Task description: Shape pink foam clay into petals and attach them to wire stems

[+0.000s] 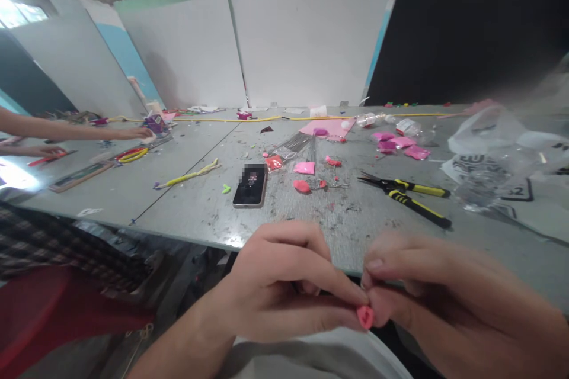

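Both my hands meet low in the view, in front of the table's near edge. My left hand (284, 284) and my right hand (427, 290) are closed in pinches on one small pink piece (365, 316) held between the fingertips. On the grey table (186, 201) ahead lie a phone (251, 186), more pink pieces (302, 186) and yellow-handled pliers (409, 194).
Pink packets (402, 143) and a pink sheet (329, 127) lie farther back, with clear plastic bags (493, 160) at the right. A yellow twisted cord (189, 176) lies left of the phone. Another person's hand (137, 132) reaches over the table at far left.
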